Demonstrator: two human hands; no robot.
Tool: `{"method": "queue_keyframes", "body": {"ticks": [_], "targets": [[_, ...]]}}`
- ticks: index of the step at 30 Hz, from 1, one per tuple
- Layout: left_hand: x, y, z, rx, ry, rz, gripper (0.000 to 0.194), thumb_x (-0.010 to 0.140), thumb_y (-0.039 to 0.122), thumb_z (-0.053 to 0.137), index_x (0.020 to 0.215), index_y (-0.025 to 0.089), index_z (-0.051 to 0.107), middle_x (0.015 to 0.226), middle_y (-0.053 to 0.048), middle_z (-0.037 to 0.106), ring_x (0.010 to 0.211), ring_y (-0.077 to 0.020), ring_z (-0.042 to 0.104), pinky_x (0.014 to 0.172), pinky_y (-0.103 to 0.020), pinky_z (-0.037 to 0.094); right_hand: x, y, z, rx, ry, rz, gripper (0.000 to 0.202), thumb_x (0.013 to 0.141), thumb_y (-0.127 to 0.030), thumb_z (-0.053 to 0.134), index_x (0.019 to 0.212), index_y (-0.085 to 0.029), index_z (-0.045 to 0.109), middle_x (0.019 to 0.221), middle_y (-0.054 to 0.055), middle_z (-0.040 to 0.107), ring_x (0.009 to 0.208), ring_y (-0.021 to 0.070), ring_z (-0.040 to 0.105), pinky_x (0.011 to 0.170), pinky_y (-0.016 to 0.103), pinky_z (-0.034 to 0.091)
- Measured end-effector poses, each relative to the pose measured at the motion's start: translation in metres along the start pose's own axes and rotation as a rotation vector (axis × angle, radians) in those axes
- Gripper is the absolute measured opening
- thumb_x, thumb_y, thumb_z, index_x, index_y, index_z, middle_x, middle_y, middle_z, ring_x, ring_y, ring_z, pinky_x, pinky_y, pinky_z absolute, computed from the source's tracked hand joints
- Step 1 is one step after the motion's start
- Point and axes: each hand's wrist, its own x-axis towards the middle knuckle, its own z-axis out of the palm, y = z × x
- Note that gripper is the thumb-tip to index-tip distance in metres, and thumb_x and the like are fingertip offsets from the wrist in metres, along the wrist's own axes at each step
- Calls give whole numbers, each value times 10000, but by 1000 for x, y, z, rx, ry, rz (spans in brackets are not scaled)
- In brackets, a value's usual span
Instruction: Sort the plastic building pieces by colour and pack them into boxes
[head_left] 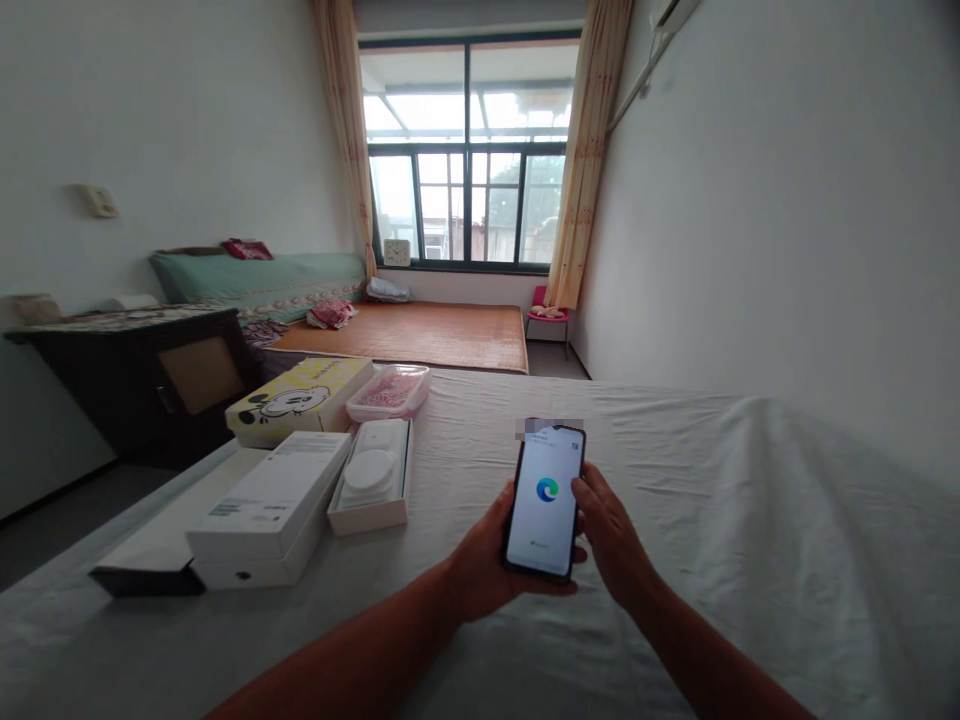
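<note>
A smartphone (545, 530) with a dark edge is held upright and tilted back above the grey-white sheet. Its lit screen displays a blue-green swirl logo on a pale background. My left hand (484, 560) is closed around the phone from the left and below, with fingertips showing past its lower right edge. Against the right edge of the phone, my right hand (611, 530) is pressed with its thumb and fingers. Part of its grip is hidden behind the phone.
On the left of the sheet (465, 430) stand a white lidded box (277, 490), an open white box (375, 517) with a round white item, a yellow cartoon box (337, 385) and a clear plastic container (390, 390). Beyond are a bed mat (450, 330) and a dark cabinet (105, 390).
</note>
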Motion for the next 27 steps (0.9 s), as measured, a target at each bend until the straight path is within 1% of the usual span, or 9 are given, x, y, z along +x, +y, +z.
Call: {"method": "queue_keyframes", "body": {"ticks": [2, 5, 7, 9, 13, 15, 18, 27], "targets": [[0, -1, -2, 10, 3, 0, 695, 862, 638, 246, 1341, 166, 422, 1313, -181, 502, 1122, -336, 529, 930, -534, 361, -2, -1, 1, 10, -21, 26, 446, 837, -537, 475, 1161, -233, 515, 748, 0, 604, 559, 122, 505, 417, 185, 397], [0, -2, -4, 18, 20, 13, 679, 854, 640, 285, 1344, 187, 416, 1272, -174, 541, 1137, -342, 519, 928, -549, 357, -5, -1, 5, 43, -39, 95, 511, 808, -573, 496, 1176, -219, 502, 877, 36, 635, 663, 164, 578, 461, 217, 462], [0, -2, -5, 16, 29, 23, 661, 850, 637, 314, 1329, 198, 437, 1258, -161, 556, 1138, -345, 519, 927, -553, 358, -7, 0, 7, 68, -38, 118, 545, 799, -582, 505, 1204, -218, 486, 983, 60, 641, 768, 205, 614, 528, 260, 513], [0, -2, -5, 10, 39, 34, 647, 852, 632, 322, 1311, 199, 461, 1245, -150, 570, 1129, -343, 527, 923, -549, 366, -7, 4, 8, 80, -47, 104, 535, 806, -568, 509, 1214, -223, 485, 1050, 69, 639, 869, 236, 622, 622, 304, 541], [0, -1, -6, -6, 69, 56, 654, 856, 631, 312, 1304, 182, 473, 1208, -150, 594, 1093, -330, 551, 903, -536, 390, -5, 12, 7, 78, -71, 53, 457, 840, -514, 505, 1200, -233, 499, 1097, 64, 639, 986, 246, 605, 812, 361, 517], [0, -1, -6, -16, 90, 63, 656, 856, 630, 312, 1302, 178, 475, 1187, -151, 606, 1066, -320, 566, 896, -537, 396, -5, 14, 7, 75, -85, 40, 434, 848, -495, 506, 1195, -233, 501, 1106, 63, 638, 1014, 246, 596, 865, 379, 495], [0, -1, -5, -28, 106, 59, 648, 861, 623, 307, 1299, 177, 478, 1172, -148, 614, 1047, -312, 573, 893, -541, 396, -5, 13, 7, 67, -101, 32, 417, 854, -483, 503, 1187, -232, 509, 1108, 63, 637, 1019, 249, 593, 878, 392, 489], [0, -1, -7, -37, 96, 55, 658, 870, 622, 263, 1316, 180, 461, 1190, -149, 606, 1044, -310, 574, 890, -540, 394, -7, 14, 7, 51, -99, 23, 426, 843, -495, 513, 1184, -239, 515, 1141, 62, 623, 1025, 250, 585, 815, 362, 518]]}}
